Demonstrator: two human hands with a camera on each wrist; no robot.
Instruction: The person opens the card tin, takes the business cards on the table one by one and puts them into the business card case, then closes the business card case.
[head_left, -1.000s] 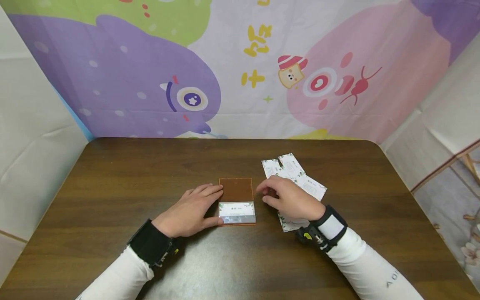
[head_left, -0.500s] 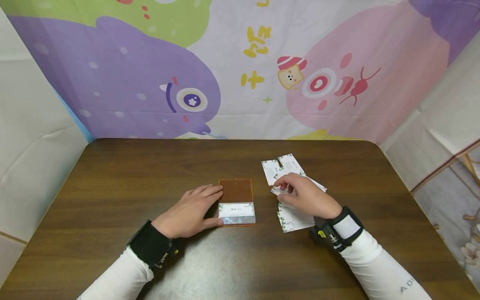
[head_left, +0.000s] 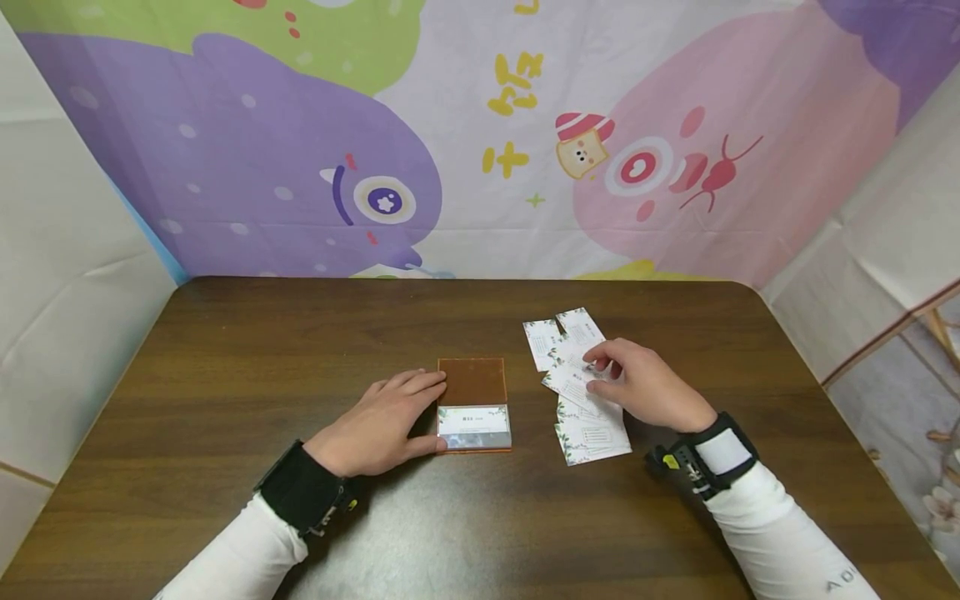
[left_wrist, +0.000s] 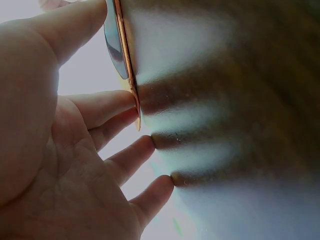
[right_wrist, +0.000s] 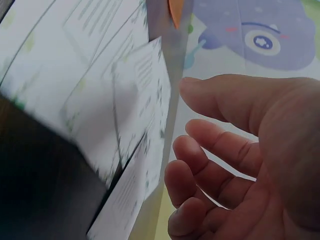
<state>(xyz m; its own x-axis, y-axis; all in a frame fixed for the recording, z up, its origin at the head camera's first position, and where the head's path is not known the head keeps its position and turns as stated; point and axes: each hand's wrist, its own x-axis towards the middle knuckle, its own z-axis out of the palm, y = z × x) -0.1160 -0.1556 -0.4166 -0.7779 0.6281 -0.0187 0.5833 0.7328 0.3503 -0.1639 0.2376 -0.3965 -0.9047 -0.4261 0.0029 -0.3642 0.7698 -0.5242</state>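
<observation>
A cloth backdrop [head_left: 285, 150] with a purple and a pink cartoon creature fills the far side, behind a dark brown wood-grained surface [head_left: 225, 333]. Over the near edge reach two white sleeves [head_left: 787, 533], the right one lettered. The left hand [head_left: 378, 425] lies palm down, its grip slack: the fingers stretch out fairly straight, and its ring and little fingertips touch the surface. The right hand [head_left: 652, 383] has a relaxed grip too, thumb apart from loosely bent fingers, with nothing held between them. Its fingertips are over white cards [head_left: 592, 433], which lie in an overlapping spread on the right; whether they touch a card cannot be told. Two cards at the far end part in a narrow wedge; the exact count is unclear. Each wrist wears a black band [head_left: 303, 487]. Left of the cards and well apart from them, a brown card holder [head_left: 472, 379] lies unfolded, its left edge touched by the left thumb, index and middle finger. In its nearer half sits a leaf-printed card [head_left: 472, 418], a greyish strip along its near side.
</observation>
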